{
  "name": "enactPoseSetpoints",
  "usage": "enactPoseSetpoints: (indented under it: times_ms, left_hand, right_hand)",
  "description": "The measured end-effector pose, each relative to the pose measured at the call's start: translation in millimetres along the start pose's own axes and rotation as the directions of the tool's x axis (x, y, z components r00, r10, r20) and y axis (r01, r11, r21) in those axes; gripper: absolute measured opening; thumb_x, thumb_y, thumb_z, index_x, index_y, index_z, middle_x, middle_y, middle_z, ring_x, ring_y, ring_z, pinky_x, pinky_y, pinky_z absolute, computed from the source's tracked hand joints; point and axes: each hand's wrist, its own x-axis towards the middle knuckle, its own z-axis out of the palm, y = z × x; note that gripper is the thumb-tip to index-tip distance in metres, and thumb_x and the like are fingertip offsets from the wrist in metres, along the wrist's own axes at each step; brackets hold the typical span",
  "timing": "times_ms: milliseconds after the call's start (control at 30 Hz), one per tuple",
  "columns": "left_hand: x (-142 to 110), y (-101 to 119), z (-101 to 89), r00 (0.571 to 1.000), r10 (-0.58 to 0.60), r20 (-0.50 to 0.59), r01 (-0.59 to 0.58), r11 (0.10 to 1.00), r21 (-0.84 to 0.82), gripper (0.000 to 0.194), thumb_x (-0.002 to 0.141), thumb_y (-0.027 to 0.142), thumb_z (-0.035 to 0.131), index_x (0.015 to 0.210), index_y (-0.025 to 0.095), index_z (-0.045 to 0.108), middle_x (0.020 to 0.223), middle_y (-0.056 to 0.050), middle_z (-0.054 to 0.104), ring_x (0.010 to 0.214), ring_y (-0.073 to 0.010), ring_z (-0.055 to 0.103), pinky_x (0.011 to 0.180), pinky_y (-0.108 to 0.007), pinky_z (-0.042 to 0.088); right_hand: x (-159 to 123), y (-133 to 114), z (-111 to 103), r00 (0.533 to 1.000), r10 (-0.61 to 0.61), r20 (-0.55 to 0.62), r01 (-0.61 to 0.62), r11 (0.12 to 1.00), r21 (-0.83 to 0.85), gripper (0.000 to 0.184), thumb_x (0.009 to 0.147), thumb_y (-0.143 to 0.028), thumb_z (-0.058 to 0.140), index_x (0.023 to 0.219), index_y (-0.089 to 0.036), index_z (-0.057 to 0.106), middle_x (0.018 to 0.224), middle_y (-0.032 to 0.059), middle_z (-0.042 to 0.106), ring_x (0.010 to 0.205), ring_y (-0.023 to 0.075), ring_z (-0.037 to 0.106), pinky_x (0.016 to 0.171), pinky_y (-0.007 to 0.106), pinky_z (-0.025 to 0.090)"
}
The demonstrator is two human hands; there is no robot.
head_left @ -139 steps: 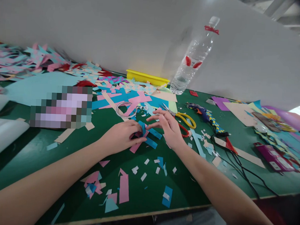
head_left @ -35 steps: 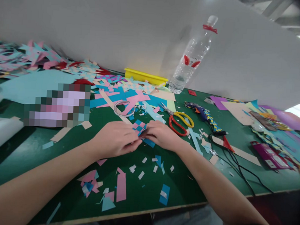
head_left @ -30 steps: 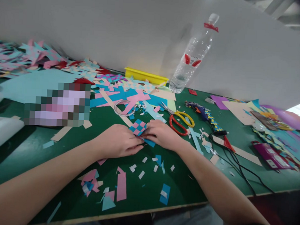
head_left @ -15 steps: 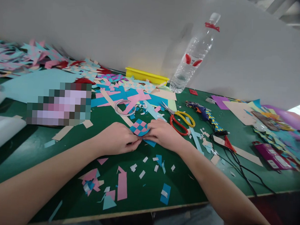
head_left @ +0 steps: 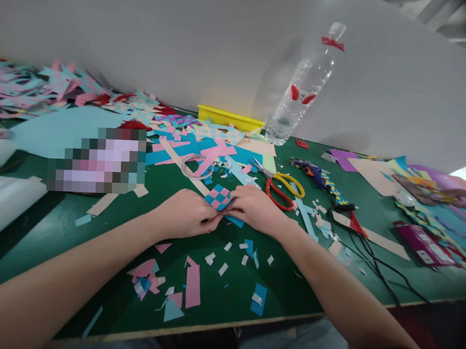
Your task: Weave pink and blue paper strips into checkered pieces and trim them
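Between my hands is a small woven paper piece point(head_left: 218, 196) in a blue and pink check, with a blue strip end point(head_left: 235, 222) showing below it. My left hand point(head_left: 188, 213) pinches its lower left edge, fingers curled in. From the other side my right hand point(head_left: 252, 209) grips the lower right edge between thumb and fingers. The fingertips of both hands nearly meet under the piece and hide its lower edge. Just beyond my right hand lie scissors point(head_left: 280, 189) with one red and one yellow handle. A tape roll point(head_left: 198, 168) rests behind the piece on paper strips.
A clear plastic bottle point(head_left: 300, 90) stands against the grey partition beside a yellow tray point(head_left: 230, 119). Paper scraps point(head_left: 193, 286) litter the green table point(head_left: 107, 313) in front of me. Dark cords point(head_left: 379, 263) and a purple packet point(head_left: 425, 244) lie right. Another person's hand point(head_left: 461, 195) shows at the far right.
The whole view has shifted slightly, so things appear a little further right. Another person's hand has come into view at the right edge. My hands keep the same hold on the woven paper.
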Motion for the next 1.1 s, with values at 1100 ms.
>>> enactPoseSetpoints:
  times_ms: [1100]
  left_hand:
    - [0.3, 0.8, -0.9, 0.999, -0.046, 0.028, 0.048, 0.997, -0.068, 0.036, 0.090, 0.026, 0.045, 0.059, 0.023, 0.064, 0.054, 0.002, 0.064, 0.053, -0.0145, 0.058, 0.052, -0.027, 0.036]
  right_hand:
    - [-0.4, 2.3, -3.2, 0.999, 0.001, 0.051, -0.005, 0.997, 0.079, 0.017, 0.091, -0.025, 0.053, 0.091, -0.020, 0.069, 0.094, 0.0031, 0.067, 0.087, 0.0163, 0.056, 0.076, 0.031, 0.034]
